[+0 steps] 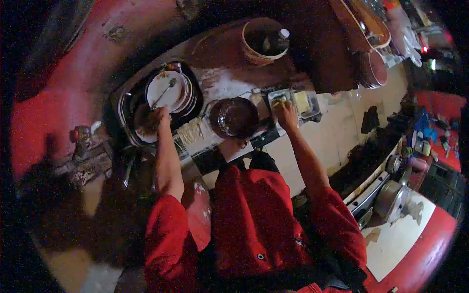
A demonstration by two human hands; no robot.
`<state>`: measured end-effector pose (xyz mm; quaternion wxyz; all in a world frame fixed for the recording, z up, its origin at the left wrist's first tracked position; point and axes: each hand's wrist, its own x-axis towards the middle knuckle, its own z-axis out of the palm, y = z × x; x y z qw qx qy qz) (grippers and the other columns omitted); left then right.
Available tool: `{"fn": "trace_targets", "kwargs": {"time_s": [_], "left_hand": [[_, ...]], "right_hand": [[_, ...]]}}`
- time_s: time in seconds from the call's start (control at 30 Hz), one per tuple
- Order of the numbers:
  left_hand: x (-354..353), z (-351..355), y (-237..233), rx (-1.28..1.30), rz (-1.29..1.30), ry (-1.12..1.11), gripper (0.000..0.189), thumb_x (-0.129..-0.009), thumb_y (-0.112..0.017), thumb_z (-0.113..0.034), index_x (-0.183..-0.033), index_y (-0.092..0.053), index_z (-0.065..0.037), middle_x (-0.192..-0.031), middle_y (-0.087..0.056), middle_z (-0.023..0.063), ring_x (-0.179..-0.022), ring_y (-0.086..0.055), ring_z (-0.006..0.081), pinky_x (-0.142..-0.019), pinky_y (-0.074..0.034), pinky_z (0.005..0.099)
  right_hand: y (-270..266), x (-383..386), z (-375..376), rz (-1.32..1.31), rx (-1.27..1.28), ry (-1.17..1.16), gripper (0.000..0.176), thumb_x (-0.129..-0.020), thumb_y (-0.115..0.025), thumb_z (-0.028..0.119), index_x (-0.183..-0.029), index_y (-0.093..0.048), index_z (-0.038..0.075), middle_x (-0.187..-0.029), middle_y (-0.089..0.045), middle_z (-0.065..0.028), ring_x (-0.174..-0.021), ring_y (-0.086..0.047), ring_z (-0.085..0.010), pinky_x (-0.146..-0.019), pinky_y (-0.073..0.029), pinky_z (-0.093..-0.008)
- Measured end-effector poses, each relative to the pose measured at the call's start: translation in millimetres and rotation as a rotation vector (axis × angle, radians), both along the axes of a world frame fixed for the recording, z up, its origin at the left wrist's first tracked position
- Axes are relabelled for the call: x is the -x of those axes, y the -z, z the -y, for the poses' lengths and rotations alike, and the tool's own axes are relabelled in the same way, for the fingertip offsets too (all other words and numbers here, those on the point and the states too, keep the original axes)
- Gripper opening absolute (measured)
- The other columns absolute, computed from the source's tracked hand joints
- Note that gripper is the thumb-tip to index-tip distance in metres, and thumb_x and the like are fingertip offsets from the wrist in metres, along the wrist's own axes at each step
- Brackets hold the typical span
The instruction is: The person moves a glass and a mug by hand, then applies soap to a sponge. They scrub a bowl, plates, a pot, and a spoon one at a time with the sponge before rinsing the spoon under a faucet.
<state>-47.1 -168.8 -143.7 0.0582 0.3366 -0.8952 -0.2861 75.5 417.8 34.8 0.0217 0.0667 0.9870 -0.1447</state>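
Observation:
My left hand (pixel 162 115) is closed at the lower edge of a stack of white plates (pixel 163 88), by the handle end of a metal spoon (pixel 171 85) that lies on the top plate. The plates stand in a dark basin (pixel 125 107). My right hand (pixel 286 113) reaches into a small clear tray (pixel 279 94), its fingers closed on a yellowish sponge (pixel 280 101). Beside that tray is a second one holding a pale yellow block (pixel 302 102). Between my hands sits a round dark bowl (pixel 234 118) with some suds or glare in it.
A bucket (pixel 260 59) with a white-capped bottle (pixel 283 35) stands at the back. Stacked pots (pixel 373 69) are at the upper right. A metal pan (pixel 391 198) and a stove lie to the right. A tap-like object (pixel 82 136) is at the left.

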Motion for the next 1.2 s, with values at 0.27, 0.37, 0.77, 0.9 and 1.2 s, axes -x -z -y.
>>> {"fn": "trace_targets", "kwargs": {"time_s": [0.27, 0.37, 0.77, 0.9, 1.2], "left_hand": [[-18.6, 5.5, 14.9, -0.141, -0.028, 0.081, 0.056, -0.079, -0.067, -0.037, -0.120, -0.050, -0.003, -0.109, -0.059, 0.0157, -0.095, -0.057, 0.0296, -0.075, -0.051, 0.0433], [-75.7, -83.2, -127.2, -0.922, -0.457, -0.233, 0.048, -0.084, -0.061, -0.025, -0.121, -0.046, 0.000, -0.109, -0.056, 0.0177, -0.097, -0.056, 0.0311, -0.075, -0.053, 0.0441], [-203.4, -187.4, -198.1, -1.240, -0.953, -0.134, 0.049, -0.094, -0.045, -0.031, -0.133, -0.036, -0.003, -0.122, -0.049, 0.0106, -0.115, -0.046, 0.0193, -0.099, -0.036, 0.0343], [-199.3, -231.5, -222.3, -0.960, -0.989, -0.037, 0.052, -0.096, -0.041, -0.037, -0.135, -0.034, -0.003, -0.129, -0.044, 0.0110, -0.118, -0.043, 0.0219, -0.100, -0.034, 0.0331], [-194.8, -256.7, -287.5, -1.174, -0.410, -0.233, 0.059, -0.096, -0.027, -0.047, -0.139, -0.030, -0.007, -0.131, -0.039, 0.0130, -0.116, -0.045, 0.0256, -0.095, -0.040, 0.0356]], "right_hand": [[-38.4, 4.4, 22.4, 0.142, 0.096, 0.114, 0.060, -0.080, -0.064, 0.024, -0.133, -0.040, 0.009, -0.120, -0.052, -0.0223, -0.101, -0.055, -0.0379, -0.085, -0.047, -0.0451], [-45.3, 16.4, 83.3, 0.072, 1.037, 0.127, 0.047, -0.084, -0.058, 0.018, -0.128, -0.046, 0.004, -0.115, -0.058, -0.0149, -0.102, -0.058, -0.0266, -0.090, -0.045, -0.0346], [-110.0, 12.3, 290.8, -0.051, 0.607, -1.229, 0.048, -0.084, -0.059, 0.018, -0.129, -0.047, 0.008, -0.134, -0.044, -0.0158, -0.128, -0.038, -0.0299, -0.106, -0.031, -0.0385], [-164.7, 25.3, 256.2, -0.243, 0.256, -0.972, 0.049, -0.085, -0.055, 0.019, -0.130, -0.044, 0.004, -0.135, -0.042, -0.0204, -0.128, -0.035, -0.0376, -0.108, -0.027, -0.0386], [-148.6, 38.1, 192.1, -0.241, 0.217, -0.975, 0.045, -0.088, -0.051, 0.026, -0.129, -0.044, 0.008, -0.131, -0.043, -0.0243, -0.119, -0.045, -0.0381, -0.101, -0.035, -0.0467]]}}
